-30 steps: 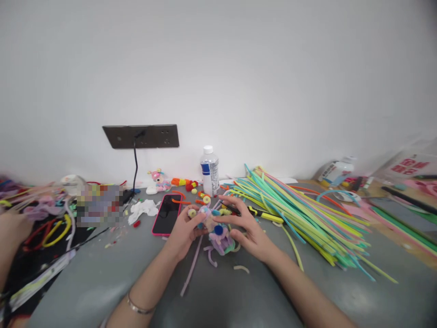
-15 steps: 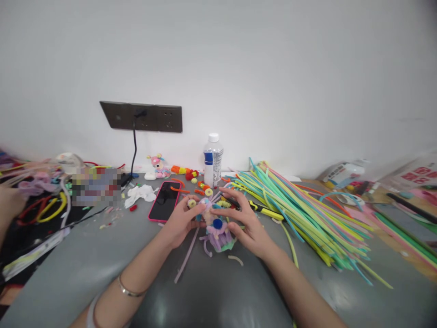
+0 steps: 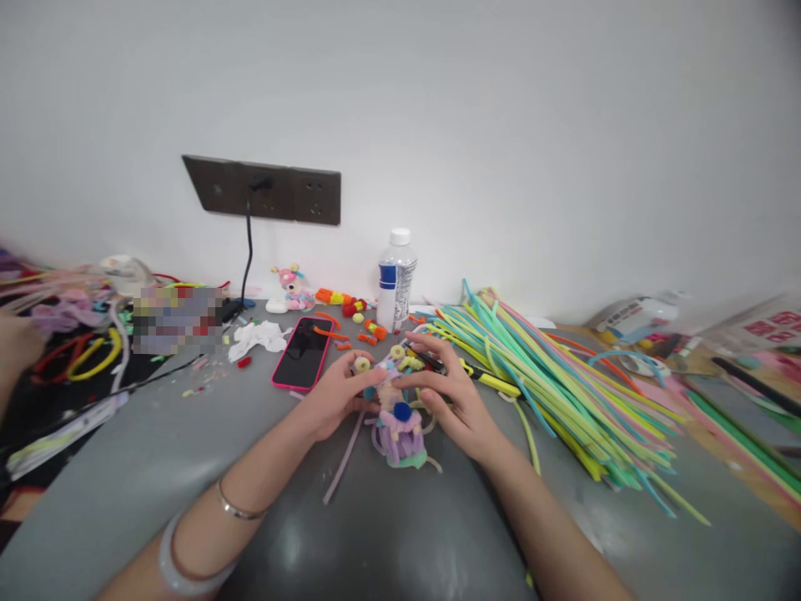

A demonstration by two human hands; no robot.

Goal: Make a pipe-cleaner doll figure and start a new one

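A small pipe-cleaner doll [image 3: 400, 426] stands in front of me, with a purple and mint skirt, a blue pompom at its front and yellow round tufts near its head. Around its upper left side is my left hand [image 3: 341, 396], thumb and fingers closed on it. On the other side, my right hand [image 3: 456, 405] rests its bent fingers against the doll's upper body, the thumb lower down beside the skirt. A loose lilac pipe cleaner [image 3: 344, 462] lies left of the skirt. The doll's back is hidden.
A pink-cased phone [image 3: 304, 353], crumpled tissue [image 3: 258, 340] and plastic bottle [image 3: 396, 284] stand or lie beyond my hands. To the right spreads a bundle of pipe cleaners [image 3: 556, 384], beside a yellow cutter [image 3: 494, 380]. Another person's hand [image 3: 18, 351] shows at far left.
The view has shifted slightly, so the background sits higher. The doll looks more upright between my hands, with its skirt more squarely facing me. Both hands remain on it.
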